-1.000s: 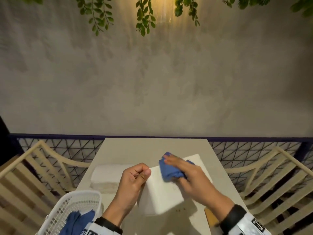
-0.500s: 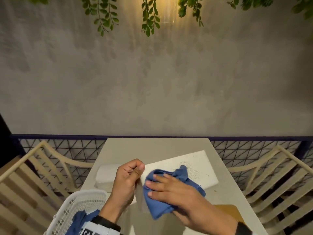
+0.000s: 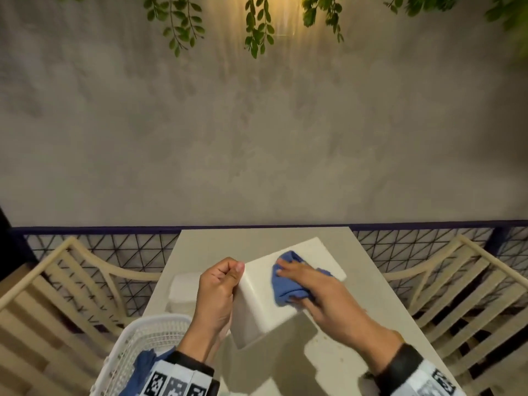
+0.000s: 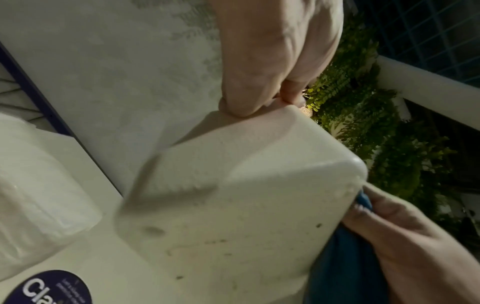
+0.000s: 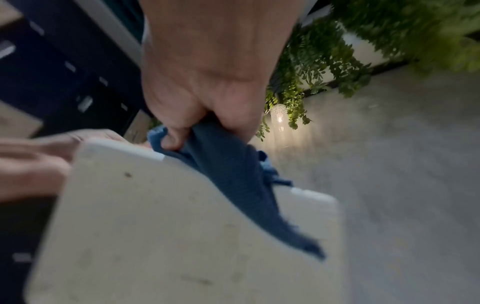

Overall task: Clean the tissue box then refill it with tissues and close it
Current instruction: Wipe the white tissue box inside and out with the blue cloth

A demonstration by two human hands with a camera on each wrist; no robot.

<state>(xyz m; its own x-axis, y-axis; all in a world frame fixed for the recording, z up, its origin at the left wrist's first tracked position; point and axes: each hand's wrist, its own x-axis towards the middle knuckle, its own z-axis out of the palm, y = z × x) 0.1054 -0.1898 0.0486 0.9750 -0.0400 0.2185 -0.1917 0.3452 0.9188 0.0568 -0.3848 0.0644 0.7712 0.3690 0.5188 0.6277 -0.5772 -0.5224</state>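
Note:
A white tissue box [image 3: 265, 298] is tilted up off the beige table [image 3: 257, 241]. My left hand [image 3: 221, 281] grips its near-left corner, thumb on the top edge; the left wrist view shows the box [image 4: 233, 205] speckled with dark spots, fingers [image 4: 241, 102] pinching the corner. My right hand [image 3: 311, 284] grips a bunched blue cloth [image 3: 285, 287] and presses it on the box's upper face. In the right wrist view the cloth [image 5: 233, 181] drapes over the box [image 5: 168, 236]. A wrapped pack of tissues [image 3: 183, 290] lies left of the box.
A white mesh basket [image 3: 143, 347] holding another blue cloth [image 3: 143, 364] stands at the table's near-left corner. Cream slatted chairs flank the table on the left [image 3: 57, 295] and right [image 3: 457, 295]. A grey wall [image 3: 257, 138] and a black lattice railing [image 3: 400, 247] run behind.
My right hand has swept the blue cloth from the box's near end, by my left hand, up to the middle of its upper face. The box has tipped steeper; my left hand keeps its grip.

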